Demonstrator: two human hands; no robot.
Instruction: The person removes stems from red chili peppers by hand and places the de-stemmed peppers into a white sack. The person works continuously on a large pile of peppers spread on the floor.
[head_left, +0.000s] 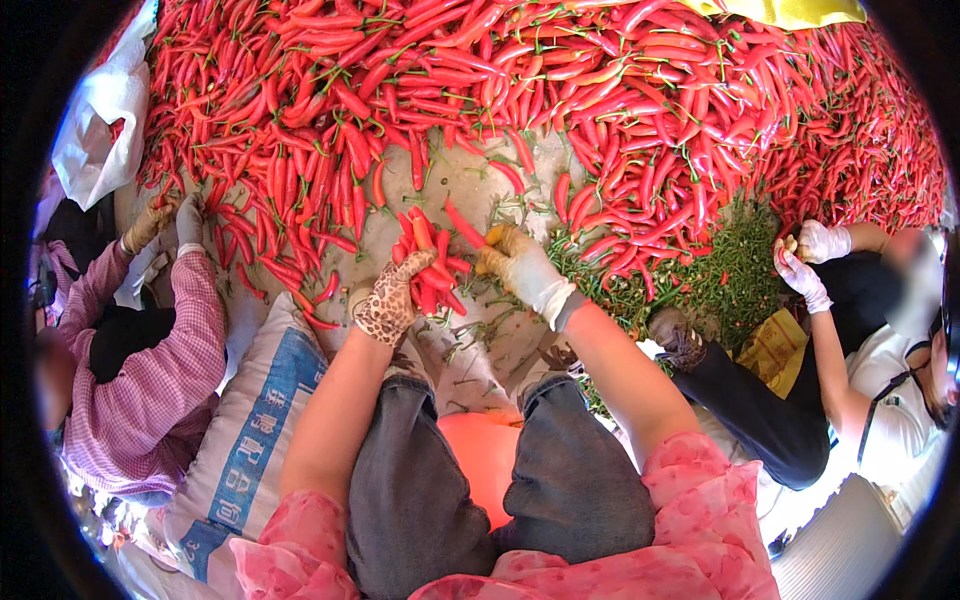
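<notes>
My left hand (395, 295), in a leopard-print glove, grips a bunch of red chili peppers (435, 277) that stick out from the fingers at several angles. My right hand (525, 271) wears a pale glove with yellowed fingertips. Between its thumb and fingers it pinches one red chili pepper (463, 223), just right of the bunch. Whether that pepper still bears its stem is hidden by the fingers. Beyond both hands a wide heap of red chili peppers (465, 75) covers the concrete floor (450, 169), with a few loose ones at its near edge.
Green stems (739, 277) lie piled at right. A filled woven sack (255, 435) with printing leans by my left arm. People in a checked shirt (150, 390) and a white top (885, 427) handle peppers on either side. An orange-red plastic object (480, 457) shows between my knees.
</notes>
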